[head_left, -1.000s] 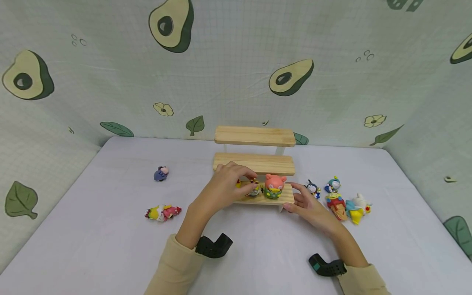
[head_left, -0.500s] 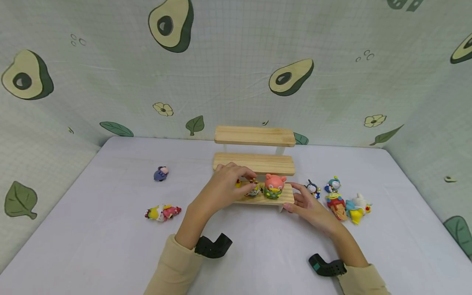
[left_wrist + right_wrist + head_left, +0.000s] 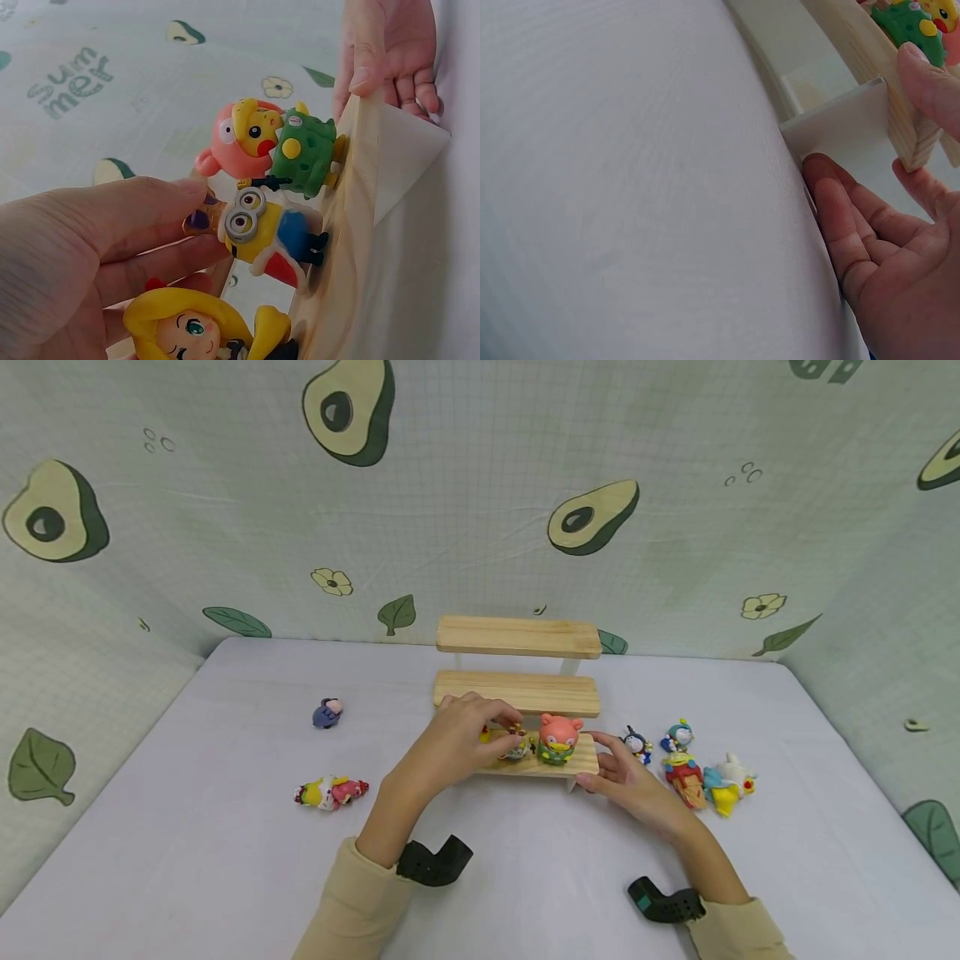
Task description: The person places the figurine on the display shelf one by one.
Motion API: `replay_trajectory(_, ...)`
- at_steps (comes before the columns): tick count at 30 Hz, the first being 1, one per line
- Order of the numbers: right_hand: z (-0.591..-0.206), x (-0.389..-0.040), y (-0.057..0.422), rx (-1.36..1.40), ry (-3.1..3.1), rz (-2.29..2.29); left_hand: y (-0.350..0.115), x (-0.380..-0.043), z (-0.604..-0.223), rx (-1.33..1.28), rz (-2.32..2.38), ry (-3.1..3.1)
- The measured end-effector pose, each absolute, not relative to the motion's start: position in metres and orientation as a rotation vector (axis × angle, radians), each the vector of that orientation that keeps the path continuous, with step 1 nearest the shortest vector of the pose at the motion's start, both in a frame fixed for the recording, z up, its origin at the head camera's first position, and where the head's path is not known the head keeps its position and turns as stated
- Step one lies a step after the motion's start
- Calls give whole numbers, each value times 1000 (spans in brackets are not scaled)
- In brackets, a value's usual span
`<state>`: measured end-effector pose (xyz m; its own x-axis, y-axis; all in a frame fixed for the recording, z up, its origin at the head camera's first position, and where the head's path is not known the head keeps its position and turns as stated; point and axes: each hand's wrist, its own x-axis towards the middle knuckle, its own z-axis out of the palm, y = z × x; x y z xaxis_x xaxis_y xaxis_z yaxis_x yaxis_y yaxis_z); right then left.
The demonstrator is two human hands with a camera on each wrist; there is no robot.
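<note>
My left hand [image 3: 450,739] pinches the gold crown of a Minion figurine [image 3: 259,232] between thumb and fingers. The Minion, in a red-and-white robe, has its feet at the lowest board of a three-step wooden display shelf [image 3: 517,637]. Beside it stands a figurine in a pink hooded hat and green outfit [image 3: 558,740]. A yellow-haired girl figurine [image 3: 195,326] is on the Minion's other side, mostly hidden by my left hand in the head view. My right hand [image 3: 637,789] grips the right end of that lowest board, thumb on its front edge [image 3: 907,112].
Left on the white table [image 3: 187,860] are a small dark-blue figurine [image 3: 327,713] and a red, yellow and white toy pair [image 3: 332,793]. Right of the shelf lie several figurines, including a red-and-blue one [image 3: 682,781] and a white, blue and yellow one [image 3: 729,783]. An avocado-print cloth [image 3: 480,527] hangs behind.
</note>
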<state>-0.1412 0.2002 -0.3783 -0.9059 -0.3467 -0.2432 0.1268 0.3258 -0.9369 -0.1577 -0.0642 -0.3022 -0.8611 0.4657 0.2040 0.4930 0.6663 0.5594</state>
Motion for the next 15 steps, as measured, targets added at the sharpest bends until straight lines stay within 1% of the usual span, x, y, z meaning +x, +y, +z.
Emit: replay_trajectory(15, -377, -140, 200, -202, 2197, -1600, -72, -152, -293, -807, -1099, -2846)
